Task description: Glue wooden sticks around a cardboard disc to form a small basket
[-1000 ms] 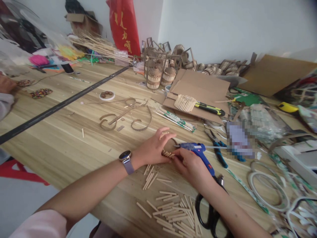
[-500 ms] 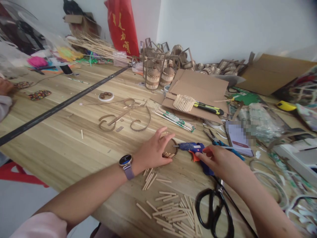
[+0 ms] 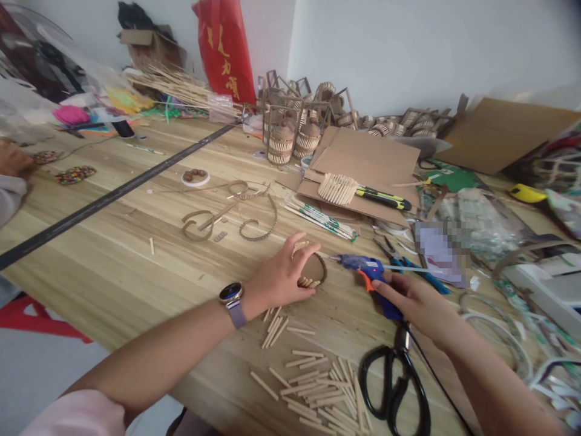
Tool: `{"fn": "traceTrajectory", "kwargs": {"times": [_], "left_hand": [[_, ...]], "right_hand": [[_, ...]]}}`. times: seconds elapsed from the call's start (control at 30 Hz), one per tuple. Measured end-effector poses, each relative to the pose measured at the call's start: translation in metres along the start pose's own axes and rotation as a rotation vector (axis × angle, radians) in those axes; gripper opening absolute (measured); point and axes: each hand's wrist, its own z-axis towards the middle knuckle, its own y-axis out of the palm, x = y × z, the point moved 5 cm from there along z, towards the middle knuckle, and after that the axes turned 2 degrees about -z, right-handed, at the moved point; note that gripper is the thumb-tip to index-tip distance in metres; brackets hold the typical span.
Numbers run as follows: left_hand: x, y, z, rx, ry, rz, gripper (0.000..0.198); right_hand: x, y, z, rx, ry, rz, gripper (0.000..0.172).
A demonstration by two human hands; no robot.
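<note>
My left hand (image 3: 288, 280), with a watch on its wrist, curves its fingers and thumb around a small round brown piece (image 3: 315, 266). Short wooden sticks stand along part of that piece's edge, and the palm hides some of them. In my right hand (image 3: 411, 300) is a blue hot glue gun (image 3: 363, 264) with an orange trigger and a glue stick in its back. Its nozzle points left, a little apart from the round piece. Loose short wooden sticks (image 3: 318, 390) lie in front of my hands, beside black-handled scissors (image 3: 393, 387).
Pliers (image 3: 408, 263) and a phone (image 3: 438, 251) lie beyond the glue gun. A utility knife (image 3: 384, 197) rests on cardboard (image 3: 367, 160). Small stick-walled lantern-like pieces (image 3: 280, 145) stand at the back. A long black strip (image 3: 118, 192) crosses the table. Another person's hand (image 3: 13, 158) is at far left.
My right hand has drawn the glue gun back to the right, so its nozzle is farther from the round piece. My left hand stays in place.
</note>
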Motion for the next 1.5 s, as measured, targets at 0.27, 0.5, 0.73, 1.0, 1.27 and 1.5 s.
{"fn": "traceTrajectory", "kwargs": {"times": [0.27, 0.5, 0.73, 1.0, 1.27, 1.5], "left_hand": [[-0.005, -0.001, 0.002, -0.006, 0.004, -0.052, 0.092], [-0.010, -0.004, 0.003, 0.000, 0.066, -0.074, 0.093], [-0.017, -0.003, 0.004, 0.015, 0.062, -0.095, 0.093], [-0.015, -0.005, 0.004, 0.017, 0.078, -0.102, 0.090], [-0.015, -0.005, 0.004, 0.002, 0.052, -0.111, 0.091], [-0.016, -0.005, 0.004, 0.002, 0.046, -0.114, 0.091]], "right_hand": [[-0.006, 0.013, -0.012, -0.071, 0.161, 0.780, 0.033], [-0.009, 0.020, -0.020, -0.172, 0.132, 0.631, 0.039], [-0.032, 0.022, -0.019, -0.172, 0.055, 0.413, 0.052], [-0.029, 0.026, -0.019, -0.139, -0.144, 0.130, 0.054], [-0.034, 0.031, -0.022, -0.091, -0.238, -0.025, 0.039], [-0.041, 0.033, -0.024, -0.101, -0.253, -0.041, 0.037]]}}
